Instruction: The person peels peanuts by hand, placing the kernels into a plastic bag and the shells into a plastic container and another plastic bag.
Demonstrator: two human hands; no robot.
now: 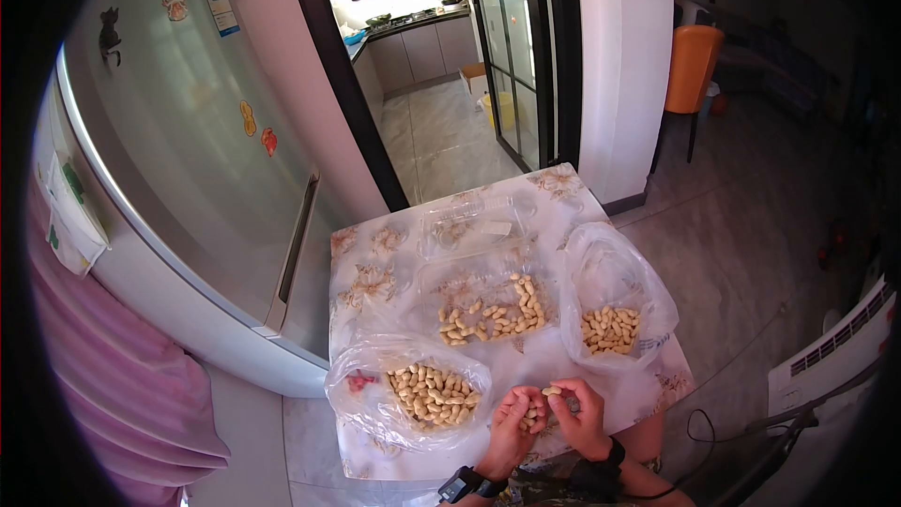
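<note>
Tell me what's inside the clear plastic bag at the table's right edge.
A heap of peanuts lies at the bottom of the bag; its upper part looks empty. Whatever lies under the heap is covered.

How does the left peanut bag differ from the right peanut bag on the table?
The left bag slumps low and wide; the right bag stands taller. The left bag holds more peanuts than the right bag. The left bag has something red inside; the right bag does not. Both are clear plastic and hold peanuts.

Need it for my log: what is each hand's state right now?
Left hand: cupped, holding several peanuts.
Right hand: pinching one peanut.
</note>
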